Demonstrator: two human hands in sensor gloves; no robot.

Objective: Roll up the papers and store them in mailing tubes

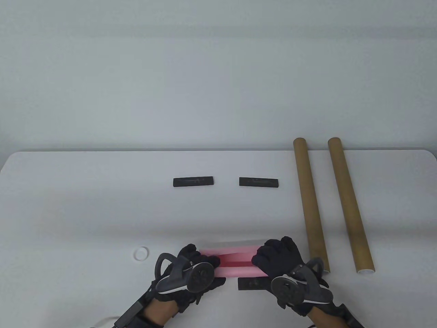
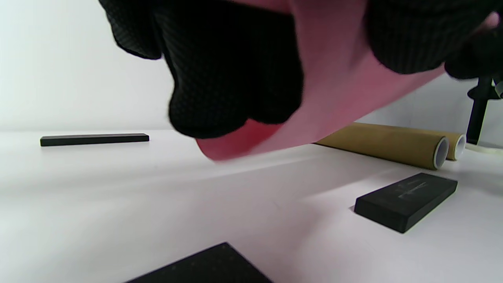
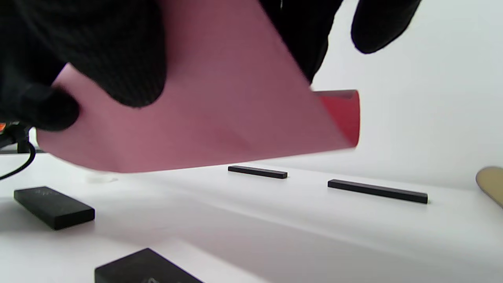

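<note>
- Clearly, the pink paper sits at six o'clock on the worktop, loosely curled and lifted off the surface, as both wrist views show.
- The left hand grips its left end and the right hand grips its right end; the fingers of each are closed around the sheet, not spread.
- Risk: the roll looks wide and slack, with a red inner face showing in the gap. If it is not tightened, it probably will not fit the mouth of a tube and could spring open.
- Risk: uneven winding between the two hands could cone the roll, leaving one end too fat to enter.
- Risk: hard pinching could crease the thin sheet.
- Risk: a black bar lies just beneath the right hand at five o'clock; the paper edge or the hand could snag on it or knock it.
- Count: one pink paper visible.
- Count: two brown mailing tubes, lying side by side at three o'clock, open ends towards the person.
- Count: four black bars across the views: two at twelve o'clock, two near the hands.
- Count: one small white ring at seven o'clock, beside the left hand.
</note>
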